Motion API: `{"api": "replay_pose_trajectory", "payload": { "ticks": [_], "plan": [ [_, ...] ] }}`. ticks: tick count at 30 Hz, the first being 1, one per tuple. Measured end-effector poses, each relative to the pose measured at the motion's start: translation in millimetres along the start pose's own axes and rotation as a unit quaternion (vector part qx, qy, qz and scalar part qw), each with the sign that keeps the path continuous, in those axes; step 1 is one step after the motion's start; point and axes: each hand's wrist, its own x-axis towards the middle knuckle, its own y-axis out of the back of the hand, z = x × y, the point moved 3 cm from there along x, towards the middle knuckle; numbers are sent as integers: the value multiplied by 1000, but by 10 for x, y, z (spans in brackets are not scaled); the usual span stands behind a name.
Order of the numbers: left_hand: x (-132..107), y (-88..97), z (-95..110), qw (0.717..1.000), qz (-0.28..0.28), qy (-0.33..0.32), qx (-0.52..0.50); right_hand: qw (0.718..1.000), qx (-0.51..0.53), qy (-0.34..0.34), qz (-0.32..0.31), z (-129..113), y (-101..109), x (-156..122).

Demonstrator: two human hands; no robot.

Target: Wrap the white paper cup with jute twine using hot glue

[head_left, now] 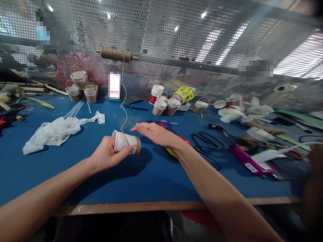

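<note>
A white paper cup, tipped on its side with its mouth to the left, is gripped in my left hand. Brown twine covers the cup's base end and runs up to a spool mounted on the mesh panel. My left thumb presses along the cup's near side. Just right of the cup, my right hand hovers with fingers stretched out and grips nothing I can see. Beneath it, red, yellow and blue tool handles are partly hidden.
White gauzy fabric lies left. Twine-wrapped cups with handles stand at the back left, others at back centre. Pliers, a black cord and a purple glue gun are also on the table. A person's hand shows at far right.
</note>
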Motion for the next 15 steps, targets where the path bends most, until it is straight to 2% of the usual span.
{"api": "replay_pose_trajectory", "payload": {
  "ticks": [1,2,3,5,7,10,12,15],
  "plan": [
    [-4,-7,1,1000,-5,-11,9,992,68,82,-64,-165,-96,-35],
    [-8,-13,3,1000,-8,-20,15,983,112,123,-84,-285,-160,-68],
    [-12,-17,9,999,-10,-29,17,975,150,143,-79,-369,-202,-94],
    [-21,-35,30,999,-33,-42,13,967,215,132,-20,-432,-237,-131],
    [-27,-48,43,998,-50,-15,-17,956,276,93,34,-409,-237,-165],
    [-25,-60,38,988,-65,80,-117,940,334,46,50,-345,-205,-227],
    [-19,-69,19,966,-70,155,-193,934,348,40,68,-320,-146,-274],
    [-3,-77,-7,928,-70,229,-286,925,355,53,119,-299,-44,-333]
  ]
}}
